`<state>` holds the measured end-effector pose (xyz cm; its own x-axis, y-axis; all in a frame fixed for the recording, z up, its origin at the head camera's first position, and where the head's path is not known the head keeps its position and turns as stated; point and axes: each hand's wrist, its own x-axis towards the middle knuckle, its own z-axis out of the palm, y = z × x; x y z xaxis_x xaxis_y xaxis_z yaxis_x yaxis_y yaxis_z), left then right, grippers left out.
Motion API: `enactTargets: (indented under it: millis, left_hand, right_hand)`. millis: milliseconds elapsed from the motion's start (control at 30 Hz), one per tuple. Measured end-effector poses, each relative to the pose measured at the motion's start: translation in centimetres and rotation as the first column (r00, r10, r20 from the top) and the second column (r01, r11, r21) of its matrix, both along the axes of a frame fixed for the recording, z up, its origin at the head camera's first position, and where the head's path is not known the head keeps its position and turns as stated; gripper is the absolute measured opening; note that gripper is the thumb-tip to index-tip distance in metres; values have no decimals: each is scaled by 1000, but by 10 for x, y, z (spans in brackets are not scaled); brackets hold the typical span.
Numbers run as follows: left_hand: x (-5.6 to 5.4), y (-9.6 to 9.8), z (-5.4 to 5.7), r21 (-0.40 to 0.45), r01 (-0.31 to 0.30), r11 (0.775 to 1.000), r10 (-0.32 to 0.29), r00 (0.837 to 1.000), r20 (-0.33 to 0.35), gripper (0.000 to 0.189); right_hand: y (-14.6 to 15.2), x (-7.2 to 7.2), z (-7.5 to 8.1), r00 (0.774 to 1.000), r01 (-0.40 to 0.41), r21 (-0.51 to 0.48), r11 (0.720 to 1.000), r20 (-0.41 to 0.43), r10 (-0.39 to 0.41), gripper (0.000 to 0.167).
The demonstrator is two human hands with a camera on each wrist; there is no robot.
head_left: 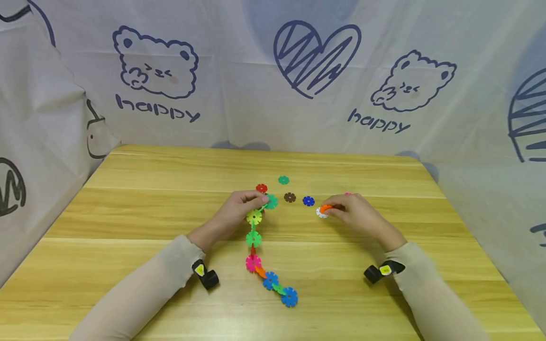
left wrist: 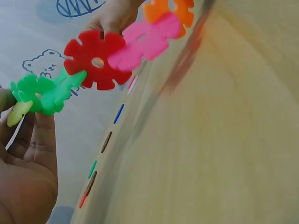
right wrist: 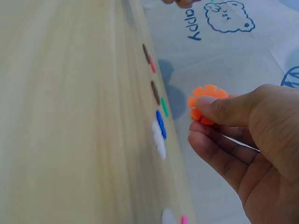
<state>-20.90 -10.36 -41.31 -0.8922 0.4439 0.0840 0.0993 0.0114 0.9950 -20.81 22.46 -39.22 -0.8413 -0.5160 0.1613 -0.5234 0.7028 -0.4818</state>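
My left hand (head_left: 239, 208) pinches the far end of a chain of notched plastic snowflake discs, near a teal-green disc (head_left: 270, 201). From there the chain runs toward me through a yellow disc (head_left: 254, 217), a green disc (head_left: 253, 239), a pink disc (head_left: 253, 263) and blue discs (head_left: 289, 297). In the left wrist view, its red disc (left wrist: 84, 58) hangs above the wooden surface. Between thumb and fingers, my right hand (head_left: 356, 213) holds an orange snowflake disc (right wrist: 210, 90), which overlaps a white disc (head_left: 321, 213) in the head view.
Loose discs lie flat on the wooden table (head_left: 149, 284) beyond and between the hands: red (head_left: 261, 188), green (head_left: 283, 180), brown (head_left: 290, 197) and blue (head_left: 308, 201). A pink disc (head_left: 348, 193) is mostly hidden behind the right hand. White printed cloth (head_left: 239, 94) hangs around the table.
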Motion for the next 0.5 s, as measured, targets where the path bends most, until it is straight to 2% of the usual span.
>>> enactTargets:
  millis: [167,267,500]
  left_hand:
    - [-2,-3,3,-24,3,1000,-3,1000,6,28]
    - [-4,-3,5,-20,9,1000,-8,1000,19,29]
    - [-13,-7,8,-56,-13,998,13,1000,9,33]
  right_hand:
    - [-17,-4,9,1000,21,-79,997,1,-21,18]
    - [-27,-7,13,1000,10,-130,991,-25,-13,17]
    - [-42,-14,19,998,3,-205,979,-60,-16,18]
